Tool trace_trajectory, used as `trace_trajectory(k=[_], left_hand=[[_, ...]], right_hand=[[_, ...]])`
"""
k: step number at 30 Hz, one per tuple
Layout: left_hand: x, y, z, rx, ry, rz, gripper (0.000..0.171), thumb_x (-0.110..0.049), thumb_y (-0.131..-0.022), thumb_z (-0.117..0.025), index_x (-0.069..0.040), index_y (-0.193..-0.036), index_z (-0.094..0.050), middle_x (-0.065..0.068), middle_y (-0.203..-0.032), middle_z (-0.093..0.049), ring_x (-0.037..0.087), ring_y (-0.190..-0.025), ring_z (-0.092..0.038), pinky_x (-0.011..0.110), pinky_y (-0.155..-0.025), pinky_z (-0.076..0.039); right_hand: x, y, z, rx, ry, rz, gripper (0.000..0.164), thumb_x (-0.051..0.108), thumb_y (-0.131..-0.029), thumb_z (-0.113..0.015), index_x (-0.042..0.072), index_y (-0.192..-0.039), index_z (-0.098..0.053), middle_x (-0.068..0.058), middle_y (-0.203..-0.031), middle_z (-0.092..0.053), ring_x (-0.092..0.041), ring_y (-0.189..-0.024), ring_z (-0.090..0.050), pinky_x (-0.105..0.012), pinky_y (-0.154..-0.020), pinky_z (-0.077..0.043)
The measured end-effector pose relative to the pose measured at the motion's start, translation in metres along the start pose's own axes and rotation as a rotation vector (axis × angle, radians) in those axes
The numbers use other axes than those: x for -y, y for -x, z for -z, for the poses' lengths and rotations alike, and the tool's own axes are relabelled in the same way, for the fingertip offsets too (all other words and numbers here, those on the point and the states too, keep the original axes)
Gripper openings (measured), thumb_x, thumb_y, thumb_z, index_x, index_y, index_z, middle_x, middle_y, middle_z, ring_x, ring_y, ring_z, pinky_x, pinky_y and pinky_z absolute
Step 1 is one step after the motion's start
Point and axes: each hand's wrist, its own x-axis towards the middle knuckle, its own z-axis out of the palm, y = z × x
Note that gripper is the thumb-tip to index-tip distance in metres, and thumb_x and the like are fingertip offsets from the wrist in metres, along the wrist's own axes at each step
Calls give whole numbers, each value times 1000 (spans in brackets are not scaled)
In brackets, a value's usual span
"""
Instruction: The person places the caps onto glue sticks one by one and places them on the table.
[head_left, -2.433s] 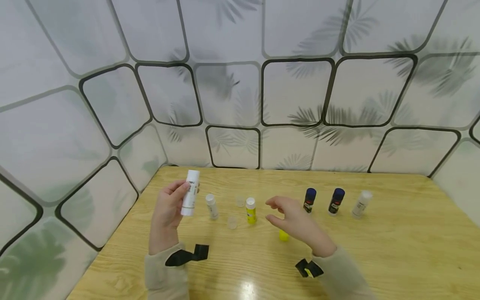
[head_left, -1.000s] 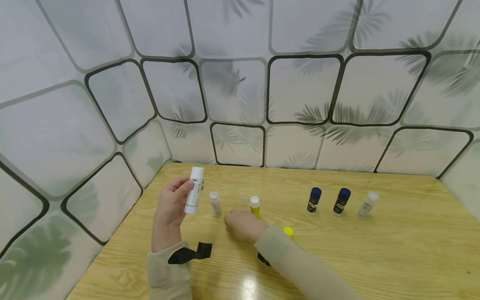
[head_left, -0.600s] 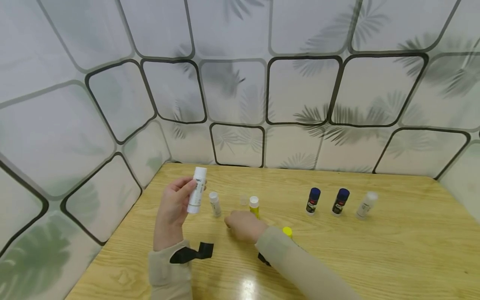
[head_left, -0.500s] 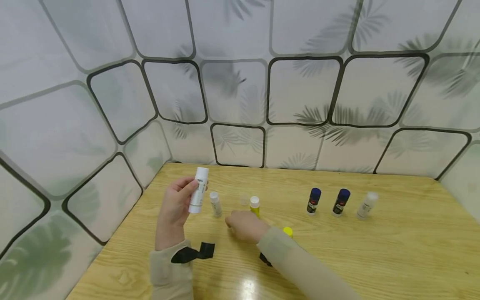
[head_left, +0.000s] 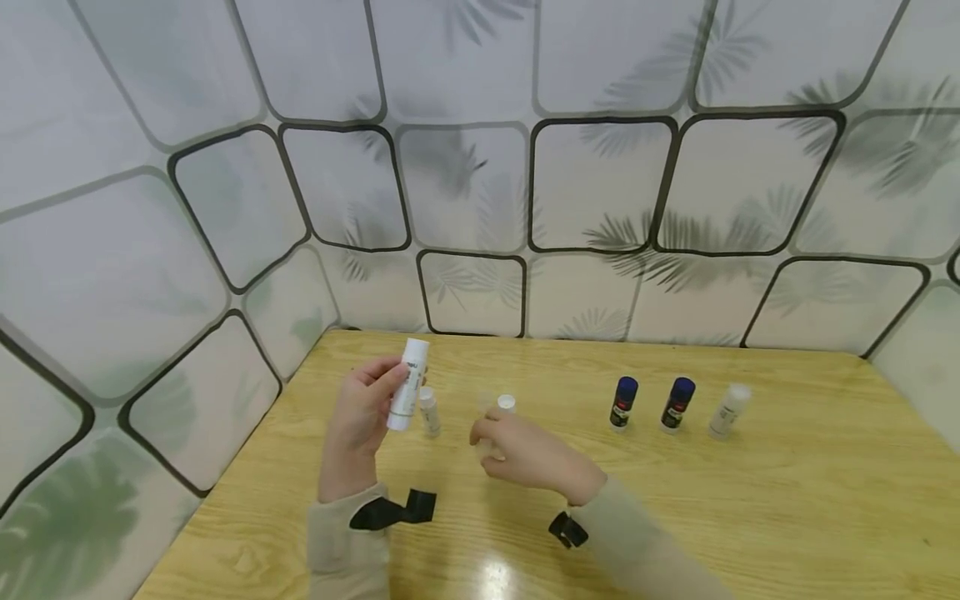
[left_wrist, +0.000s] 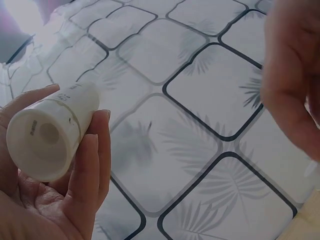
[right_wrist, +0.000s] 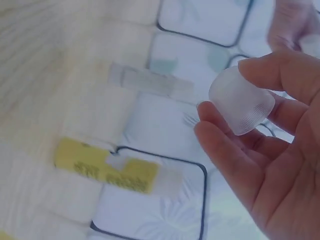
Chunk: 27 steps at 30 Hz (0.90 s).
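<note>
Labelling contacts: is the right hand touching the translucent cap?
Touching. The right wrist view shows the right hand holding the translucent cap between its fingers, one laid across its edge.

On the tabletop [head_left: 825, 475], two blue-capped bottles [head_left: 622, 404] are standing near one whitish bottle [head_left: 727, 412], its cap perhaps being translucent.

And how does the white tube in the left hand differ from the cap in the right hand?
The tube is long; the cap is short. The tube is opaque white, the cap translucent. The tube bears dark print; the cap has fine ribs near its rim. Both are rounded and held.
</note>
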Motion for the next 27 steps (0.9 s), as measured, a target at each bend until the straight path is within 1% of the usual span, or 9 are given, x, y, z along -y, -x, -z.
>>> trace_trajectory(k=[3,6,9,12,16,18,21,23,27], left_hand=[[4,-1,-9,10,-23,49,25,4,-85,-47,-12,-77,-64,6,-78,-62,16,-70,-59,25,-61,-48],[10,-3,-18,48,-43,97,22,5,-85,-48,-11,-79,-63,7,-79,-60,16,-71,-59,25,-60,-48],[18,-5,-28,93,-79,134,18,4,-84,-49,-8,-82,-62,6,-80,-59,16,-73,-58,25,-60,-47],[27,-5,-37,129,-134,155,11,3,-83,-52,2,-90,-61,4,-81,-59,16,-74,-56,26,-61,-47],[38,-6,-48,196,-184,188,23,-1,-84,-55,14,-101,-54,4,-84,-59,16,-76,-55,27,-63,-47],[44,-6,-53,236,-198,209,26,-4,-84,-56,15,-103,-53,4,-85,-60,16,-77,-55,28,-64,-47],[50,-6,-58,275,-207,233,27,-6,-84,-57,13,-104,-53,4,-87,-60,17,-79,-56,29,-65,-47],[53,-6,-60,285,-213,237,28,-7,-84,-57,13,-105,-53,5,-88,-60,17,-79,-55,30,-66,-47],[55,-6,-62,283,-218,233,31,-8,-85,-58,13,-106,-53,6,-90,-60,17,-80,-55,30,-67,-47]], right_hand=[[-6,15,13,-91,-63,27,17,8,-83,-58,6,-100,-56,-1,-92,-52,-13,-77,-50,-26,-66,-45],[-12,28,24,-192,-159,10,13,10,-85,-57,7,-97,-56,0,-91,-55,-13,-79,-52,-27,-69,-46],[-17,41,34,-298,-264,-35,13,14,-86,-59,8,-97,-56,1,-92,-57,-12,-82,-53,-27,-71,-48],[-21,52,42,-414,-351,-76,18,17,-85,-60,6,-98,-57,0,-92,-58,-14,-83,-54,-30,-72,-48],[-26,63,50,-554,-462,-153,23,18,-85,-61,4,-103,-58,-3,-95,-58,-16,-84,-53,-31,-71,-47],[-29,66,51,-597,-513,-195,25,19,-85,-60,6,-105,-58,-4,-96,-58,-17,-83,-51,-30,-69,-47],[-31,68,52,-626,-566,-241,27,21,-85,-60,6,-107,-58,-6,-97,-58,-17,-83,-51,-27,-68,-46],[-32,68,52,-637,-602,-256,28,21,-85,-60,4,-107,-58,-8,-97,-58,-17,-83,-52,-27,-69,-46],[-33,70,54,-668,-694,-285,28,19,-85,-60,0,-107,-55,-10,-97,-58,-16,-84,-54,-26,-72,-47]])
